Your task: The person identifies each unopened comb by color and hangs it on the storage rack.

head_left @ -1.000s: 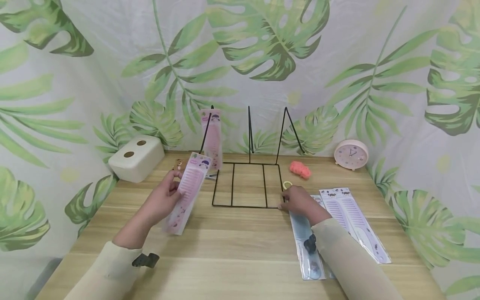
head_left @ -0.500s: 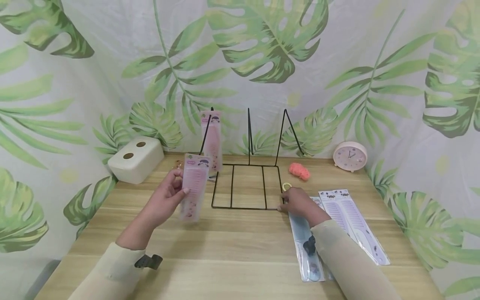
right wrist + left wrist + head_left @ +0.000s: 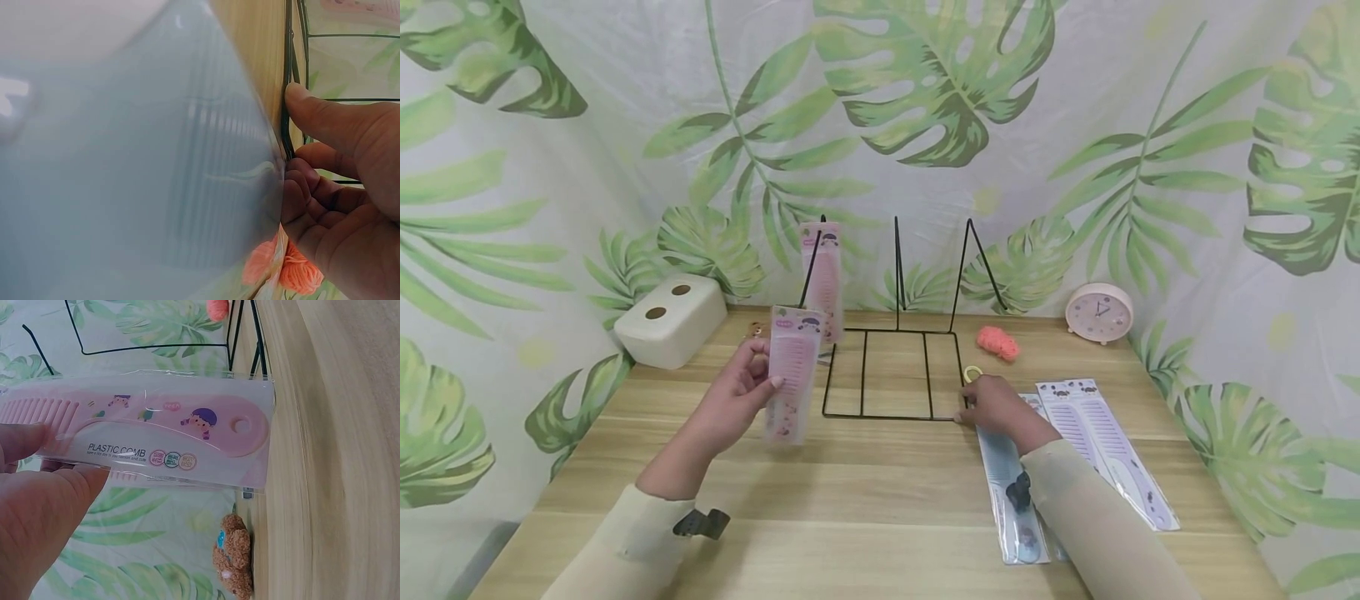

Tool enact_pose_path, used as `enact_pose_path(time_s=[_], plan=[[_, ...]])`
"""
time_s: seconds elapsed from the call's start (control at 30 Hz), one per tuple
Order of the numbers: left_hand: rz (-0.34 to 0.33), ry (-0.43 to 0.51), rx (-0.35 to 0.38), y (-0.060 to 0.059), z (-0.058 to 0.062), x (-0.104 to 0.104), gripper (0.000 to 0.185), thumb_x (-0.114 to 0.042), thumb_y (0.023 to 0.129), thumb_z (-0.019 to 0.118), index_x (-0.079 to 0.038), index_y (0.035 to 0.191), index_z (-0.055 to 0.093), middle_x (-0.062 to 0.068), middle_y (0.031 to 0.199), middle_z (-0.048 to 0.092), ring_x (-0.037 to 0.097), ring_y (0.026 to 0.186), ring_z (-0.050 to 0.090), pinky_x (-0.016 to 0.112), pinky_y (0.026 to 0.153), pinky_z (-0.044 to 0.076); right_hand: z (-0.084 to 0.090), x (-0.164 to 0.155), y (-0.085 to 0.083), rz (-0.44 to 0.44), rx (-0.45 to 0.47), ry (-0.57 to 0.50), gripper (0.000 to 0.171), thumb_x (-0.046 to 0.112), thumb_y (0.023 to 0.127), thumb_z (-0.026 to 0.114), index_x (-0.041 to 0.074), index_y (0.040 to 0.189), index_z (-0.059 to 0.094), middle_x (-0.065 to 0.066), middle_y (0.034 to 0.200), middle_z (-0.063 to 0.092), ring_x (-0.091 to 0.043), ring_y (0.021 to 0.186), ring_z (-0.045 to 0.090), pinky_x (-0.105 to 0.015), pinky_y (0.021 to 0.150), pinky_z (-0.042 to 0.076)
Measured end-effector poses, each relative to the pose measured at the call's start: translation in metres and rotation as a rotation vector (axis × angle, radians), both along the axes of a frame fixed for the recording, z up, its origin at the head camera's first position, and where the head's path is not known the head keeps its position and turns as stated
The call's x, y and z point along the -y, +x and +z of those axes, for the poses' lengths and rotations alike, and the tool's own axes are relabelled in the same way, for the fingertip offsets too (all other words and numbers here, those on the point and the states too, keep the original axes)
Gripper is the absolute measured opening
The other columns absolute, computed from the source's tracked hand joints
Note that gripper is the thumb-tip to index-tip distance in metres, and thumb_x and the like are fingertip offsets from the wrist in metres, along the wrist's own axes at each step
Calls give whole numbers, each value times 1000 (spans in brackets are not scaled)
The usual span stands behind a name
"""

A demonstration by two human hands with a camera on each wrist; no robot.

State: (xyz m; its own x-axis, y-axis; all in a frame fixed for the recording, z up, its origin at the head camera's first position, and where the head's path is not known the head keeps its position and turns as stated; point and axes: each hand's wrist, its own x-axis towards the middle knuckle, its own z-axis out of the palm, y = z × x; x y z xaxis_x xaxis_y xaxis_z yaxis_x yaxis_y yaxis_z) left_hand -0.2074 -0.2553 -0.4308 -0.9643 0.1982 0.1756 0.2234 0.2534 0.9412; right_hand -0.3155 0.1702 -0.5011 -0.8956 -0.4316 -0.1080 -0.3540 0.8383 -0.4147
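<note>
The left hand pinches a pink comb in its sleeve just in front of the rack's left hook, while the right hand grips the rack's near right corner. A careless push could snag the sleeve on the hook; a slack right-hand grip could let the rack shift. Right of the rack, packets hold purple combs; left of it, the box's contents are hidden.

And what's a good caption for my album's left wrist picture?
Left hand holding a packaged pink comb, with a fuzzy brown toy nearby.
</note>
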Motion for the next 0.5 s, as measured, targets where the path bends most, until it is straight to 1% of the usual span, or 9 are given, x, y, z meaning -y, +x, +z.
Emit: enact_pose_path(time_s=[0.1, 0.3, 0.4, 0.5], plan=[[-6, 7, -3, 0, 0, -1, 31, 1, 113, 50, -3, 140, 36, 33, 139, 61, 31, 127, 66, 57, 106, 59, 1, 0, 0, -2, 4, 0, 42, 23, 96, 86, 12, 74, 53, 3, 71, 42, -15, 67, 42, -29, 58, 32], [-2, 10, 0, 0, 1, -2, 32, 2, 113, 49, -3, 141, 36, 34, 139, 61, 43, 130, 64, 63, 106, 58, 2, 0, 0, 2, 9, 1, 43, 24, 96, 86, 13, 74, 51, 3, 71, 41, -15, 67, 41, -28, 58, 31], [4, 7, 0, 0, 2, -3, 32, 2, 113, 49, -3, 141, 36, 34, 139, 61, 44, 130, 64, 65, 106, 58, 1, 0, 0, 9, 5, 0, 46, 24, 96, 86, 14, 72, 48, 4, 69, 38, -14, 66, 39, -28, 58, 30], [5, 7, 2, 0, 2, -3, 33, 2, 112, 49, -4, 142, 36, 34, 140, 61, 41, 130, 64, 63, 106, 59, 2, -1, -1, 13, 3, -4, 47, 23, 96, 87, 14, 72, 47, 5, 69, 37, -13, 65, 38, -28, 57, 29]])
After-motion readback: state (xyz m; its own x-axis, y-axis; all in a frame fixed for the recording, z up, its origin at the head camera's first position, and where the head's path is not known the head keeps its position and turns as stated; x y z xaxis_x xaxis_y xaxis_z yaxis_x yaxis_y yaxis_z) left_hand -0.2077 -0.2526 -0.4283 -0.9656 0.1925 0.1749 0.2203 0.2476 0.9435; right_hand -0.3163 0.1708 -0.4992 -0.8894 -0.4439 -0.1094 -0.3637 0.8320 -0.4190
